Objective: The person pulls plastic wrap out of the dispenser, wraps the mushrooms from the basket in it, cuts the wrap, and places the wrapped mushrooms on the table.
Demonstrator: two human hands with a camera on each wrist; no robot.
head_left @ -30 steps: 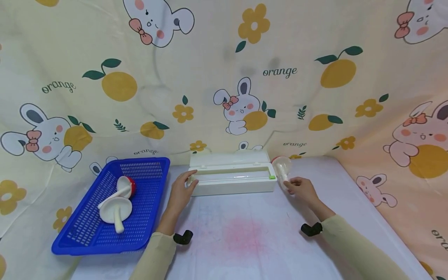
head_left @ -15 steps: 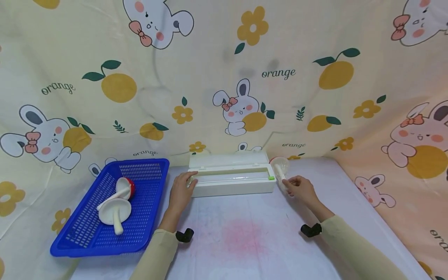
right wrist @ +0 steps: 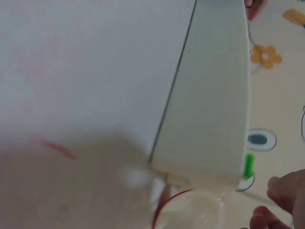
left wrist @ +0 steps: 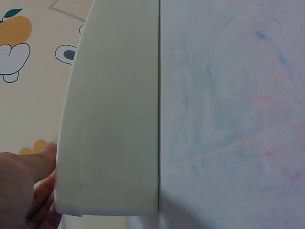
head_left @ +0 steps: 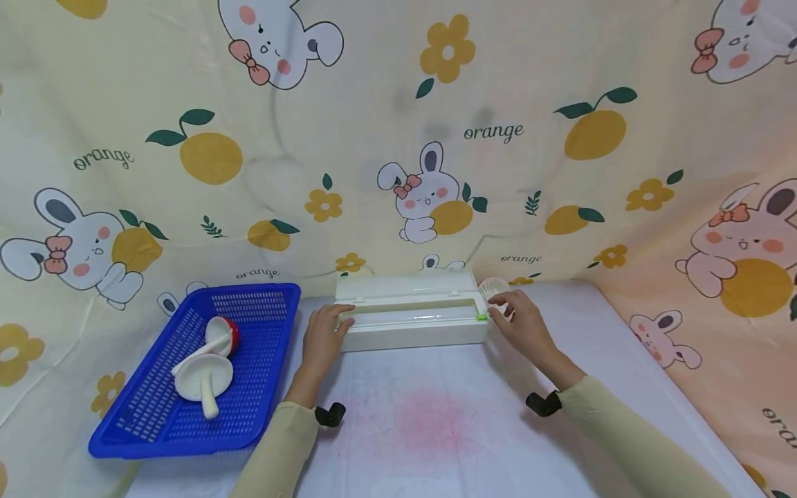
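A long white cling film dispenser (head_left: 414, 337) stands near the back of the table with its lid (head_left: 405, 285) raised. Clear film (head_left: 411, 315) shows in its open top. My left hand (head_left: 320, 342) grips the dispenser's left end between thumb and fingers. At the other end, by a green slider (head_left: 482, 317), my right hand (head_left: 526, 328) holds nothing, its thumb and fingers apart and slightly bent. A toy mushroom (right wrist: 200, 207) with a red rim, under shiny clear film, lies beside that end. In the head view, my right hand partly covers it.
A blue plastic basket (head_left: 261, 387) stands at the left with two white-stemmed toy mushrooms (head_left: 204, 378) in it, one showing a red cap. A printed cloth (head_left: 349, 111) hangs right behind the dispenser. White cloth (head_left: 373, 456) with a pink stain covers the table.
My right hand has let go of the film-covered mushroom's stem and moved up and left to the dispenser's right end. My left hand has stayed on the left end.
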